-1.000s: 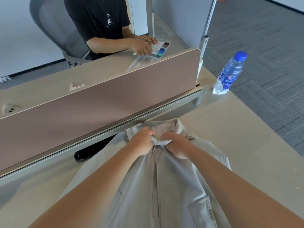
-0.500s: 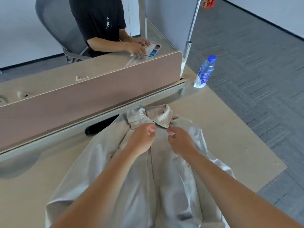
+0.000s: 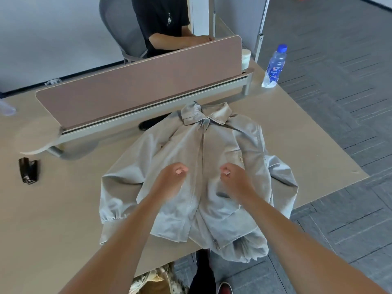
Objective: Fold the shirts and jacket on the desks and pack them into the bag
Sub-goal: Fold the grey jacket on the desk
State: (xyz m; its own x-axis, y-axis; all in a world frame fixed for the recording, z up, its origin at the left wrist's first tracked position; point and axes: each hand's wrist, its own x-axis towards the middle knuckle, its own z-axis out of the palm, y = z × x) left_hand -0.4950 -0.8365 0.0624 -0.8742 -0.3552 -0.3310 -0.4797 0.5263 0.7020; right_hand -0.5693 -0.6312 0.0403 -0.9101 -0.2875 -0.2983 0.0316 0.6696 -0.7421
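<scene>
A pale grey jacket (image 3: 214, 149) lies face up on the beige desk (image 3: 63, 209), collar toward the divider, front closed. Its hem and right sleeve hang over the desk's near edge. My left hand (image 3: 171, 179) and my right hand (image 3: 235, 179) rest on the jacket's chest, one on each side of the centre zip. Both have the fingers curled in, and I see no fabric pinched in either. Below the desk edge, a tan and patterned fabric thing (image 3: 152, 281) sits on the floor; I cannot tell whether it is the bag.
A brown divider panel (image 3: 137, 81) runs along the desk's far side, with a person in a black shirt (image 3: 165, 24) seated behind it. A water bottle (image 3: 274, 64) stands at the far right corner. A black stapler-like object (image 3: 28, 170) lies at left. The desk's right edge drops to grey carpet.
Both hands have let go of the collar area and slid down the jacket front toward me. The view has pulled back, showing the whole jacket.
</scene>
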